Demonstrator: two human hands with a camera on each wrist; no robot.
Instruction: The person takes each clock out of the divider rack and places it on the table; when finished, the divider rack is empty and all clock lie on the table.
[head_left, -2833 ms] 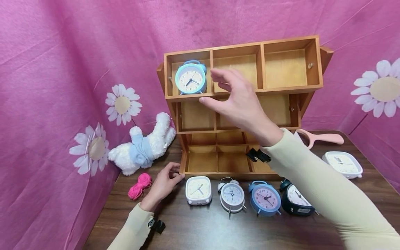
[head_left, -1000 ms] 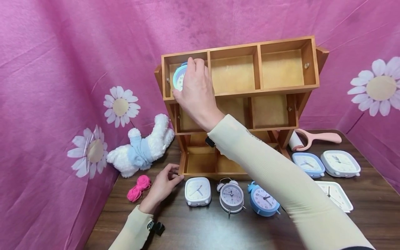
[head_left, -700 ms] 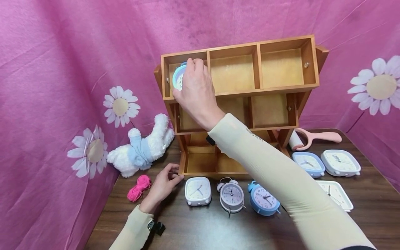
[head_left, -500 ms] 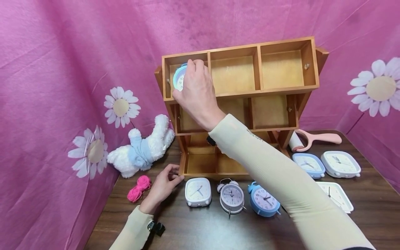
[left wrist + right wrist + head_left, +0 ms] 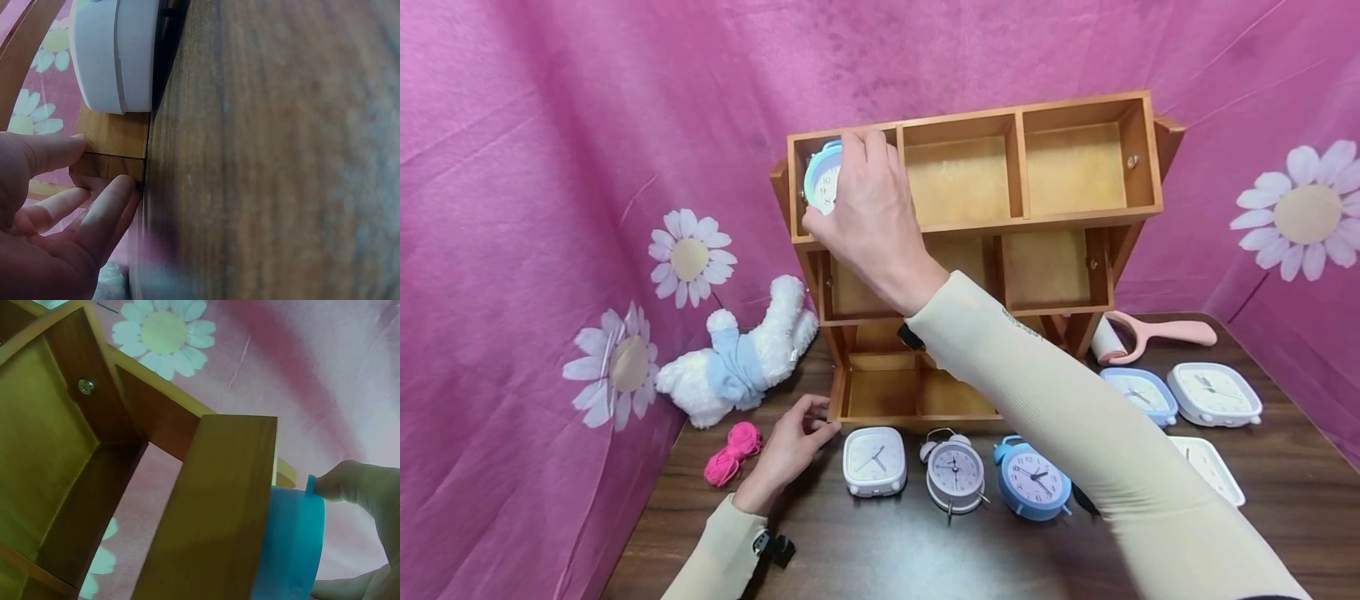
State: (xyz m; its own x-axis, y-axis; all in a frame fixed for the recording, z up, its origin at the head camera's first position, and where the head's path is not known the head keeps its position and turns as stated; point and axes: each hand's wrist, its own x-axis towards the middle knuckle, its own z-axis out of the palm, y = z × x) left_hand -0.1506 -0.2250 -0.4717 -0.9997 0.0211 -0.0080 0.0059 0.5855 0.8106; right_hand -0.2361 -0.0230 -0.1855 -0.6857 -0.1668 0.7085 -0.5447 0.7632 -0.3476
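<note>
In the head view my right hand [image 5: 880, 208] grips a round light-blue alarm clock [image 5: 822, 182] at the top left compartment of a three-tier wooden shelf [image 5: 1019, 167]. The hand covers the right half of its dial. From the right wrist view, the blue clock [image 5: 290, 544] juts out past the compartment's front edge, with fingers at its rim. My left hand [image 5: 790, 446] holds the shelf's lower left corner. Close up, in the left wrist view, thumb and fingers pinch that wooden corner [image 5: 115, 169].
Before the shelf stand a white square clock [image 5: 875, 461], a white twin-bell clock [image 5: 955, 471] and a blue round clock [image 5: 1033, 479]. More clocks [image 5: 1215, 393] and a pink-handled lint roller [image 5: 1180, 332] lie right. A plush toy [image 5: 737, 367] and pink yarn [image 5: 733, 454] lie left.
The right hand came from beside the blue clock and took hold of it. In the last half second, hand and clock shifted slightly up and left. The left hand stayed at the corner.
</note>
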